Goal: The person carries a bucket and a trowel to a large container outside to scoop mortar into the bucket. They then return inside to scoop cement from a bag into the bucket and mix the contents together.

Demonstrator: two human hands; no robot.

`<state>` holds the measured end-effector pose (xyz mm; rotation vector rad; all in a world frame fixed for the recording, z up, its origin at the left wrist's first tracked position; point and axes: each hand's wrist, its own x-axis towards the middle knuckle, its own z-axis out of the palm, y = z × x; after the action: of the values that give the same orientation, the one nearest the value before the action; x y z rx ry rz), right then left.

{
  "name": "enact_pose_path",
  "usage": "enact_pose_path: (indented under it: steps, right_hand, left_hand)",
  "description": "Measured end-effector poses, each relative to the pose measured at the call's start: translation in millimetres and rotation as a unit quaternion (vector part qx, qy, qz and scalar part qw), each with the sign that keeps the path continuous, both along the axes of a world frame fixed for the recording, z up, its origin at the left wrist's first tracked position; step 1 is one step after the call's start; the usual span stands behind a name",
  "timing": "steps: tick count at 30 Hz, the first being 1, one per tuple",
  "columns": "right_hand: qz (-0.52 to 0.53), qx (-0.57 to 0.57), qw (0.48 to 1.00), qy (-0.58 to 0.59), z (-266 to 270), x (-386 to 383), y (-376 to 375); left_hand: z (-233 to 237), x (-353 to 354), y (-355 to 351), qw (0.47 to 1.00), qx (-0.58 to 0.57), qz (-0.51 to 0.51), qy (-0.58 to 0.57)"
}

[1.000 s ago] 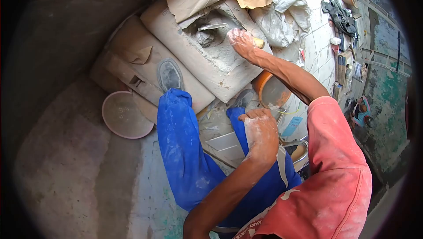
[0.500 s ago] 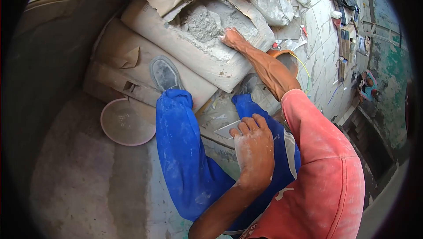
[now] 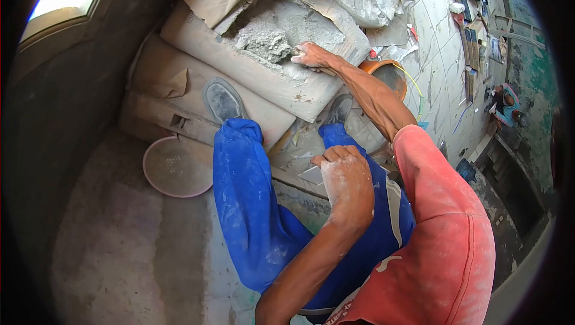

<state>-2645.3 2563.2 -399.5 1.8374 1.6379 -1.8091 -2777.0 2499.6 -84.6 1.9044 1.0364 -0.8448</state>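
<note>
A torn-open paper sack (image 3: 263, 79) lies ahead of me with lumpy grey-white powder (image 3: 263, 42) heaped inside. My right hand (image 3: 311, 55) reaches over its near side, fingers curled low at the right edge of the heap. Those fingertips are partly hidden, and I cannot tell what is in them. My left hand (image 3: 348, 175), dusted white, is bent over in front of my right leg with its fingers closed. From under these fingers sticks out a thin flat white piece (image 3: 311, 174), mostly covered by the hand.
A round pink-rimmed sieve (image 3: 178, 167) leans at the left beside another brown sack (image 3: 162, 79). An orange bucket (image 3: 389, 73) stands right of the open sack. Plastic bags (image 3: 362, 1) lie behind. A person (image 3: 506, 104) is at the far right.
My right hand has shifted slightly left along the powder, its wrist turned. The heap's near edge looks broken down. My left hand stays near my knee with the white piece; the view has tilted a little.
</note>
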Motion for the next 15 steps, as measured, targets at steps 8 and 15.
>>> enact_pose_path:
  steps: [8, 15]
  right_hand:
    - [-0.005, 0.074, 0.992, -0.101, 11, 19, -25]
    - [-0.1, 0.09, 0.988, -0.078, 45, 29, -40]
  left_hand:
    - [-6, 15, -22, 0.999, 0.024, -0.002, -0.022]
    - [-12, 22, -43, 0.999, 0.005, -0.038, -0.033]
